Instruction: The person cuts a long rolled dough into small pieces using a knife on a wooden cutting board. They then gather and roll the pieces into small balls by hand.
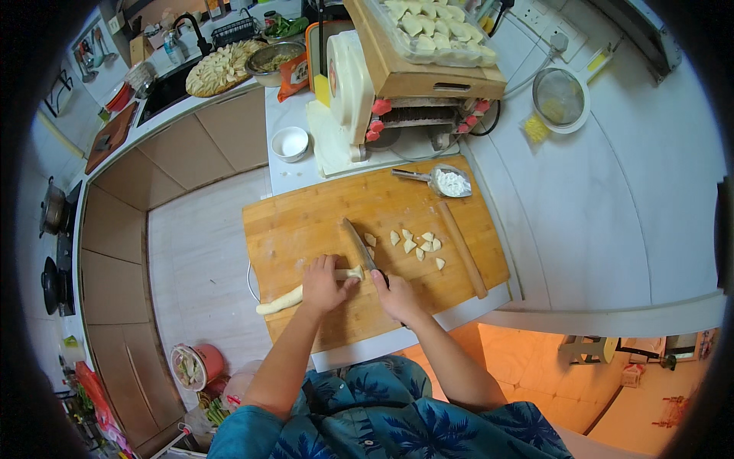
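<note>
My left hand (325,285) rests on a long rope of dough (281,302), its fingers around it near the cut end. Gripped by its black handle, a kitchen knife (359,242) is in my right hand (395,295), the blade pointing up and left beside that end. Several small cut dough pieces (409,245) lie to the right of the blade, and a few are partly hidden behind it. All this is on a wooden board (321,212). A wooden rolling pin (463,250) lies at the right, below a metal scoop (451,182) holding white flour.
Behind the board stand a white bowl (289,144) and a dough-rolling machine (351,86) with red knobs. On top, a plastic tray (453,57) holds filled dumplings. A bowl of filling (276,57) and a round tray of dumplings (221,69) sit farther back. A strainer (559,97) hangs right.
</note>
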A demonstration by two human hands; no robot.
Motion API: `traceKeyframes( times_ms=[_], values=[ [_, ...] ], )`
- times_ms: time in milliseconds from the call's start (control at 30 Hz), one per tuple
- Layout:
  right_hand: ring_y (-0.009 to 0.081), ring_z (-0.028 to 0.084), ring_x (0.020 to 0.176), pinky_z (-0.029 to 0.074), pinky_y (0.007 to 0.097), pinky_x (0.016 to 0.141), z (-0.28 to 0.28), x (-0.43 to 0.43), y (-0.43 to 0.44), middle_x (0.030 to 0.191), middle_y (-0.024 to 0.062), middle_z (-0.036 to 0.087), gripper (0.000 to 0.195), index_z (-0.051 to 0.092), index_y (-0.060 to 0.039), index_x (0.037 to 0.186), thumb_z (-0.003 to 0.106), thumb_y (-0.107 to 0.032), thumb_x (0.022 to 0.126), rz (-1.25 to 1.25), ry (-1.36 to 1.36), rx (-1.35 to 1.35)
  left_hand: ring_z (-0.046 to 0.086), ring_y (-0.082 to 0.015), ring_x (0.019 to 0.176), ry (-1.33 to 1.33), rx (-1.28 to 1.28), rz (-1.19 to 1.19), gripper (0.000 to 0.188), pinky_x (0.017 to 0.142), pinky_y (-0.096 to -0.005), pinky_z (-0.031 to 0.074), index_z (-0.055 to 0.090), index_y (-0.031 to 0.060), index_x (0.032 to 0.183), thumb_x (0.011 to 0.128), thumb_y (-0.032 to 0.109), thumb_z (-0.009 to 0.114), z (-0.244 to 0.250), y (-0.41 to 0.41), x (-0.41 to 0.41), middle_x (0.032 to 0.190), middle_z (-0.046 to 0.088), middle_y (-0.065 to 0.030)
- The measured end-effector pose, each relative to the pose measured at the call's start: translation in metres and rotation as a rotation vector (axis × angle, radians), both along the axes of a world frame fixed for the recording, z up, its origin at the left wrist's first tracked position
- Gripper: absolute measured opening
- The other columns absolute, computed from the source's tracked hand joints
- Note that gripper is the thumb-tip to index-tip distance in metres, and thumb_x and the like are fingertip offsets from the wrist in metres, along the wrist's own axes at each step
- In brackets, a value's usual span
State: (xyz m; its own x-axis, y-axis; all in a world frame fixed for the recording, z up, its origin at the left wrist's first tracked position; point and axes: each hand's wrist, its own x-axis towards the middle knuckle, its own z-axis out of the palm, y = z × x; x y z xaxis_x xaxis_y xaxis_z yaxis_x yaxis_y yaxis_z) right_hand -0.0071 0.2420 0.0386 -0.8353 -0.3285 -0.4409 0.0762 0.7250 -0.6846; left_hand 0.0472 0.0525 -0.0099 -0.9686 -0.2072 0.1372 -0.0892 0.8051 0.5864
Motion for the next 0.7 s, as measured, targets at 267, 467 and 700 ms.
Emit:
traceKeyframes(
  times_ms=[267, 467, 700],
  values=[
    [0.0413, 0.063, 0.071, 0.047, 0.0476, 0.065, 0.026, 0.061, 0.027, 0.074, 0.0234, 0.063, 0.051, 0.063, 0.0024, 0.09, 0.049, -0.044, 0.106, -0.126, -0.005, -0.182, 0.061, -0.037, 0.097, -0.102, 0.063, -0.061, 0.031, 0.085, -0.0463, 0.051, 0.072, 0.0049, 0.098, 0.078, 0.026, 0.081, -0.008, -0.012, 0.006, 0.099, 0.066, -0.016],
    [0.0441, 0.063, 0.073, 0.049, 0.048, 0.067, 0.021, 0.092, 0.033, 0.075, 0.0245, 0.064, 0.046, 0.063, 0.0024, 0.092, 0.053, -0.041, 0.105, -0.077, 0.054, -0.167, 0.061, -0.0367, 0.095, 0.052, 0.135, 0.006, 0.027, 0.082, -0.0469, 0.05, 0.072, 0.0065, 0.098, 0.075, 0.017, 0.083, -0.009, 0.008, 0.021, 0.099, 0.067, -0.014],
    [0.0498, 0.065, 0.081, 0.05, 0.0547, 0.071, 0.004, 0.11, 0.026, 0.081, 0.0291, 0.067, 0.044, 0.064, 0.001, 0.095, 0.053, -0.04, 0.104, -0.067, 0.142, -0.094, 0.06, -0.0315, 0.097, 0.088, 0.117, 0.088, 0.022, 0.083, -0.0444, 0.047, 0.073, 0.0105, 0.095, 0.076, 0.018, 0.083, -0.013, 0.025, 0.029, 0.096, 0.067, -0.0077]
  ],
)
